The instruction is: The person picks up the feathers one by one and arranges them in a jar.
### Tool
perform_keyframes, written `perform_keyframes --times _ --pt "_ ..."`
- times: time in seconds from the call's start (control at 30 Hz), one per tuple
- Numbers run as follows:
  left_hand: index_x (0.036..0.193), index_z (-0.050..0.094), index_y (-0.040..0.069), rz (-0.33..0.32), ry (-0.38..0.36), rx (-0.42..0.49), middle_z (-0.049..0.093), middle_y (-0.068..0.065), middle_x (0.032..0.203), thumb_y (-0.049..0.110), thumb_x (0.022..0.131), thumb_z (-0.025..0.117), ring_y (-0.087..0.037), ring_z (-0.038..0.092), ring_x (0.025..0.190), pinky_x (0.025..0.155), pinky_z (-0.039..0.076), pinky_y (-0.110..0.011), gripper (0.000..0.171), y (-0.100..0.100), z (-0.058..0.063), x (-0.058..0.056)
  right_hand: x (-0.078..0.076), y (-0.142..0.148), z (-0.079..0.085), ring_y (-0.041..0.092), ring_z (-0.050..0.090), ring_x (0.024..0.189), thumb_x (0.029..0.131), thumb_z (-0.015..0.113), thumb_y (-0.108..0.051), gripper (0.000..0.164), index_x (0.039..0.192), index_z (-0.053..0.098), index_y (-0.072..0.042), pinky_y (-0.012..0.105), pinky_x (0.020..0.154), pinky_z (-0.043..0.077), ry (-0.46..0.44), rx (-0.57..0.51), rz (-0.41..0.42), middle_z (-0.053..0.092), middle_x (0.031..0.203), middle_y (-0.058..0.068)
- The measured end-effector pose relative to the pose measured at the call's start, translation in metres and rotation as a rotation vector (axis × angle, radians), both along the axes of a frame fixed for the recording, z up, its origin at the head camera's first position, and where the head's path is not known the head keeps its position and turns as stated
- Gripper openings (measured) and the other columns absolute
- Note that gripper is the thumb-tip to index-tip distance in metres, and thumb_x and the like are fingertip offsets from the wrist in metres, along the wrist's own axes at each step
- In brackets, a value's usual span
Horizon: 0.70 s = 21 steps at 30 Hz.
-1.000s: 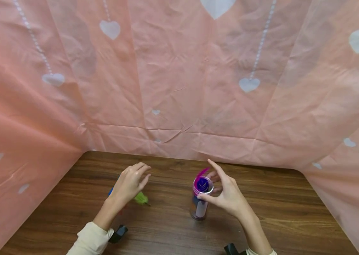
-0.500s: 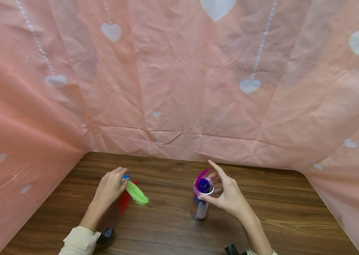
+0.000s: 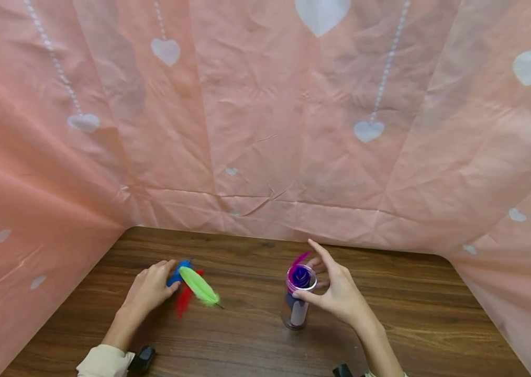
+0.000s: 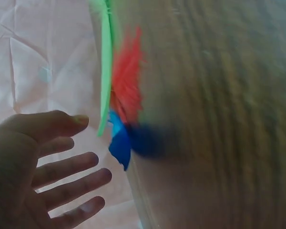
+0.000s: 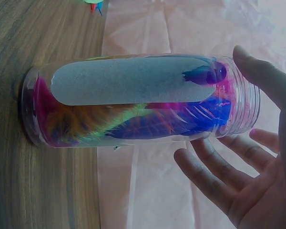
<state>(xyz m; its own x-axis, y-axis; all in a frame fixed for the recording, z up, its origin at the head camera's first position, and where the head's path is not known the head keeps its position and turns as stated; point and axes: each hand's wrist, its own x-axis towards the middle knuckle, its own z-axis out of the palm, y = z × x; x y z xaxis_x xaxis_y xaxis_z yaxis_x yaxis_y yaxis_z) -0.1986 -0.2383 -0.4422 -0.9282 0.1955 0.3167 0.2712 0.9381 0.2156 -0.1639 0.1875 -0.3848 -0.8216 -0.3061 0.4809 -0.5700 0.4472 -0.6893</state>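
A green feather (image 3: 199, 286) lies partly over a red feather (image 3: 184, 300) and a blue feather (image 3: 180, 273) on the left of the wooden table. My left hand (image 3: 151, 286) is just left of the blue feather, thumb near its edge. In the left wrist view this hand (image 4: 47, 167) has its fingers spread, with nothing between them. My right hand (image 3: 338, 288) steadies an upright clear jar (image 5: 133, 102), thumb at the threaded neck and fingers around the far side. Coloured feathers fill the jar, and a magenta feather (image 3: 299, 258) sticks out of its open mouth.
The brown wooden table (image 3: 246, 340) runs back to a peach curtain (image 3: 265, 131) with white hearts, which also hangs along both sides. Dark camera mounts (image 3: 142, 359) sit at the wrists.
My left hand has moved left, off the feathers, so the green, red and blue ones show. My right hand and the jar have stayed in place.
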Motion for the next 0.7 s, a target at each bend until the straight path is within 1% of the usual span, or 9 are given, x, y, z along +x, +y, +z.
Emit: perform_keyframes --times 0.13,0.23,0.37,0.47,0.7 --pt "0.12 0.067 -0.006 -0.01 -0.072 0.005 0.073 -0.018 0.102 0.017 0.083 0.087 -0.032 0.07 0.086 0.074 0.059 -0.052 0.048 -0.0031 -0.0014 0.0011 0.0005 0.0001 -0.0014 0.029 0.07 0.096 0.069 0.097 -0.009 0.109 0.159 0.037 -0.01 0.027 0.071 0.062 0.002 0.005 -0.001 0.067 0.107 0.009" --pt "0.121 0.067 -0.003 -0.006 -0.129 -0.001 0.071 -0.011 0.093 0.02 0.082 0.088 -0.023 0.065 0.078 0.069 0.057 -0.047 0.05 -0.0044 -0.0018 0.0016 0.0012 -0.0003 -0.0017 0.029 0.071 0.096 0.069 0.097 -0.01 0.108 0.158 0.037 -0.01 0.027 0.071 0.062 0.002 0.0 -0.001 0.067 0.107 0.009" --pt "0.119 0.067 0.0 -0.01 -0.172 -0.011 0.063 -0.004 0.082 0.019 0.081 0.09 -0.018 0.056 0.071 0.063 0.052 -0.042 0.048 -0.006 -0.0029 0.0018 0.0012 -0.0006 -0.0019 0.03 0.071 0.096 0.069 0.097 -0.01 0.107 0.158 0.037 -0.009 0.027 0.07 0.062 0.003 -0.007 0.004 0.067 0.107 0.01" --pt "0.117 0.068 0.002 -0.015 -0.172 -0.011 0.061 -0.003 0.08 0.015 0.08 0.09 -0.018 0.055 0.069 0.061 0.051 -0.041 0.045 -0.0078 -0.0048 0.002 0.001 -0.0006 -0.0017 0.03 0.07 0.096 0.069 0.097 -0.01 0.108 0.159 0.036 -0.009 0.027 0.07 0.062 0.004 -0.006 0.008 0.067 0.107 0.009" --pt "0.114 0.069 0.002 -0.039 -0.122 0.003 0.066 -0.005 0.082 0.001 0.077 0.089 -0.02 0.062 0.072 0.061 0.055 -0.044 0.042 -0.0101 -0.0071 0.0005 0.0002 0.0002 0.0002 0.028 0.07 0.095 0.068 0.097 -0.008 0.109 0.159 0.036 -0.009 0.027 0.07 0.062 0.006 -0.004 0.003 0.067 0.107 0.008"
